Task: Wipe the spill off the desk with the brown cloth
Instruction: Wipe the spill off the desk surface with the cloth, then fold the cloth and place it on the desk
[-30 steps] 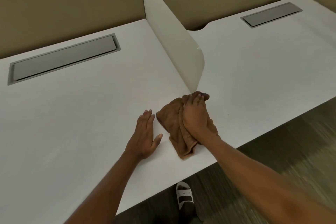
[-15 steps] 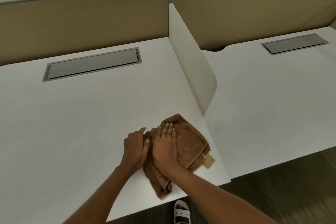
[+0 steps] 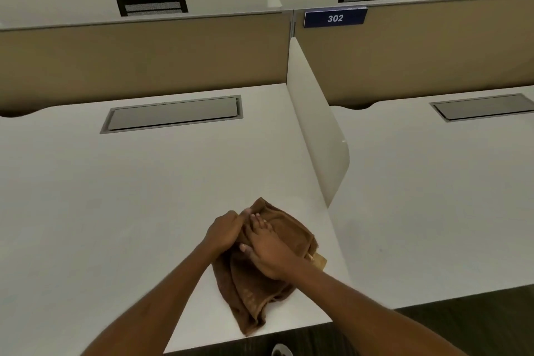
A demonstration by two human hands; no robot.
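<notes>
The brown cloth (image 3: 260, 277) lies bunched on the white desk (image 3: 115, 196), near the front edge and just left of the seam to the next desk. The right hand (image 3: 270, 251) rests flat on top of it, fingers spread and extended — pressing, not gripping. The left hand (image 3: 225, 230) is curled at the cloth's left edge, fingers closed on a fold there. A white divider panel (image 3: 318, 124) stands just beyond the cloth. Farther back, a grey cable hatch (image 3: 173, 114) sits in the desk, below a tan partition (image 3: 144, 58) — a blue "302" sign (image 3: 335, 18) is on the partition to the right.
</notes>
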